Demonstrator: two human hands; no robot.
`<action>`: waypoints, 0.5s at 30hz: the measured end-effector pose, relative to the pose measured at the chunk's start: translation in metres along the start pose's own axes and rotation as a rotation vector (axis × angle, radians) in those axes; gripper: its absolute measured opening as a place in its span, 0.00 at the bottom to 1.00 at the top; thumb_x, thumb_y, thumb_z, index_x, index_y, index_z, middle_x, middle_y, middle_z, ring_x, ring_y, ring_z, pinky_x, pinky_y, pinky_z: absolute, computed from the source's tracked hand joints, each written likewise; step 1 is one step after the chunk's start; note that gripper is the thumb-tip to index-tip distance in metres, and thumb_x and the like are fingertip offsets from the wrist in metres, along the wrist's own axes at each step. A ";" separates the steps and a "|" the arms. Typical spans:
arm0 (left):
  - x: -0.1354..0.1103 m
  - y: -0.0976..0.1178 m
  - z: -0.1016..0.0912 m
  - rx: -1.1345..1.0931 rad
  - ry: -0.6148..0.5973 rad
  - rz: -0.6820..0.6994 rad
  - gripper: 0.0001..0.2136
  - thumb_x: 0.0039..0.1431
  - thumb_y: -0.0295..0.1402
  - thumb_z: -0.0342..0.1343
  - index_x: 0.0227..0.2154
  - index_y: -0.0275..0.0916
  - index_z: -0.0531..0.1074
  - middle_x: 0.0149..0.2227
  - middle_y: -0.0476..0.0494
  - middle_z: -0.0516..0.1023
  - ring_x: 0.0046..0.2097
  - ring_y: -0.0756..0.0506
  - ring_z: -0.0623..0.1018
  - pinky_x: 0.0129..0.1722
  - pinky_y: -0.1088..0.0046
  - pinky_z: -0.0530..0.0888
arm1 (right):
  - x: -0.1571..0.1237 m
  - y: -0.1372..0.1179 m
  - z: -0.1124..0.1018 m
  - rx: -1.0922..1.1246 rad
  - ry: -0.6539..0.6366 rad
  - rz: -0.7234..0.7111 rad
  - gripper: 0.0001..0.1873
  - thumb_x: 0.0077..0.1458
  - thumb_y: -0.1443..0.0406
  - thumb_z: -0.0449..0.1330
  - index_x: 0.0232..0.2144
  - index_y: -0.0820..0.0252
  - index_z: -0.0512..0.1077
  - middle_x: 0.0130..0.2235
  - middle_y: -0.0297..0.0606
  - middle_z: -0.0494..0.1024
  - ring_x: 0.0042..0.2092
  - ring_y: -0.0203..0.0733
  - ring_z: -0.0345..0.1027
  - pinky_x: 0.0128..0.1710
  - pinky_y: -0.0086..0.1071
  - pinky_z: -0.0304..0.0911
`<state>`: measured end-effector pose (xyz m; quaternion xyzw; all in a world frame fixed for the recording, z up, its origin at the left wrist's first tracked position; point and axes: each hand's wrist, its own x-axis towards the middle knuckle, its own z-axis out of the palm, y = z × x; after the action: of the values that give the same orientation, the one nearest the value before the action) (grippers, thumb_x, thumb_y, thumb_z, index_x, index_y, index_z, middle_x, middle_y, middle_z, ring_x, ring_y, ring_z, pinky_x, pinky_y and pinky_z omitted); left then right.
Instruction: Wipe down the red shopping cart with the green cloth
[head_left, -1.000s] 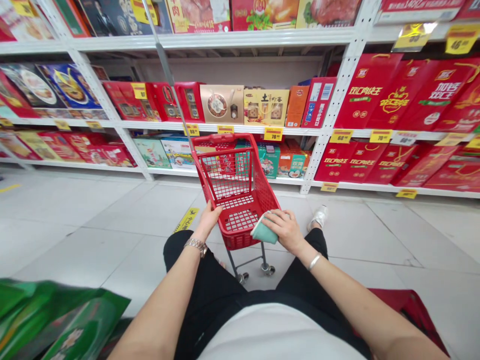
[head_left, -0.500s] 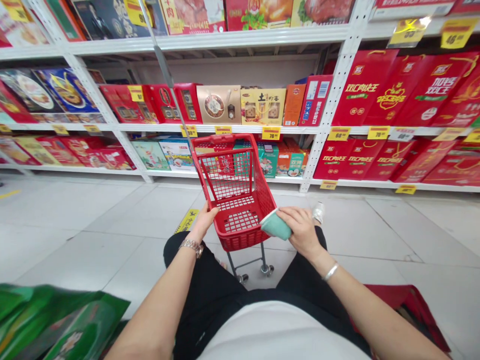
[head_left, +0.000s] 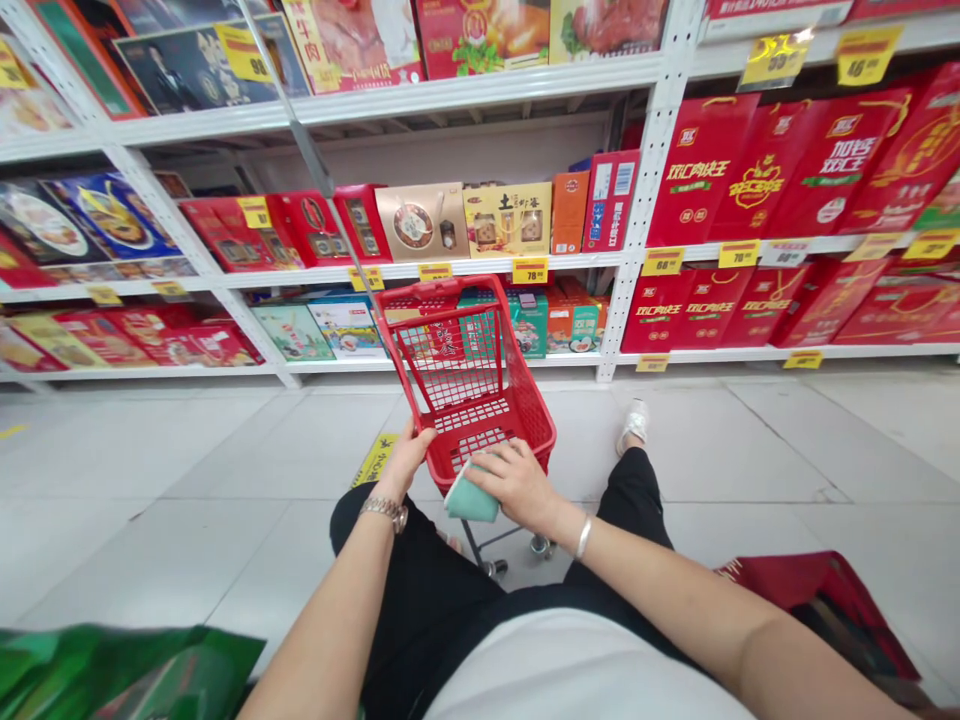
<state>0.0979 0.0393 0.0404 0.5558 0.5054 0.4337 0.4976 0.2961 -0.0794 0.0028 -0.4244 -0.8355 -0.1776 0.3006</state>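
Observation:
A small red shopping cart (head_left: pixel 480 380) stands on the floor in front of me, between my knees. My left hand (head_left: pixel 405 462) grips the cart's near left rim, fingers curled round it. My right hand (head_left: pixel 514 482) presses a folded teal cloth (head_left: pixel 469 503) against the cart's near edge, fingers closed over the cloth. A watch is on my left wrist and a bracelet on my right.
White shelves (head_left: pixel 465 265) full of red and gold gift boxes with yellow price tags run across the back. A pole (head_left: pixel 315 170) rises from the cart. Green bags (head_left: pixel 127 672) lie at lower left, a red bag (head_left: pixel 825 600) at lower right. My white shoe (head_left: pixel 632 423) rests on the tiled floor.
My right hand slid the teal cloth left along the cart's near rim, from its right corner toward the middle. The left hand kept its hold on the rim.

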 end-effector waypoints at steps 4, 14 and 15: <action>-0.001 0.001 -0.001 -0.010 -0.011 -0.027 0.28 0.52 0.29 0.60 0.59 0.45 0.75 0.43 0.41 0.87 0.40 0.40 0.85 0.36 0.67 0.81 | -0.022 0.031 -0.013 0.016 -0.021 0.073 0.16 0.68 0.69 0.61 0.55 0.52 0.78 0.56 0.41 0.83 0.55 0.47 0.70 0.52 0.42 0.53; 0.006 -0.005 0.010 -0.025 -0.034 -0.041 0.25 0.53 0.30 0.62 0.56 0.40 0.75 0.44 0.40 0.87 0.44 0.41 0.85 0.42 0.65 0.83 | -0.046 0.075 -0.045 0.078 -0.133 0.211 0.16 0.64 0.66 0.65 0.54 0.52 0.78 0.54 0.43 0.83 0.56 0.48 0.69 0.54 0.43 0.53; 0.007 -0.006 0.012 -0.024 -0.036 -0.039 0.25 0.53 0.30 0.62 0.56 0.39 0.75 0.44 0.39 0.87 0.44 0.41 0.85 0.42 0.65 0.83 | -0.046 0.076 -0.047 0.086 -0.135 0.219 0.16 0.64 0.65 0.66 0.54 0.53 0.79 0.53 0.43 0.83 0.55 0.49 0.69 0.54 0.43 0.53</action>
<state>0.1096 0.0448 0.0326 0.5474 0.5018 0.4200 0.5218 0.3958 -0.0892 0.0109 -0.5107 -0.8094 -0.0789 0.2790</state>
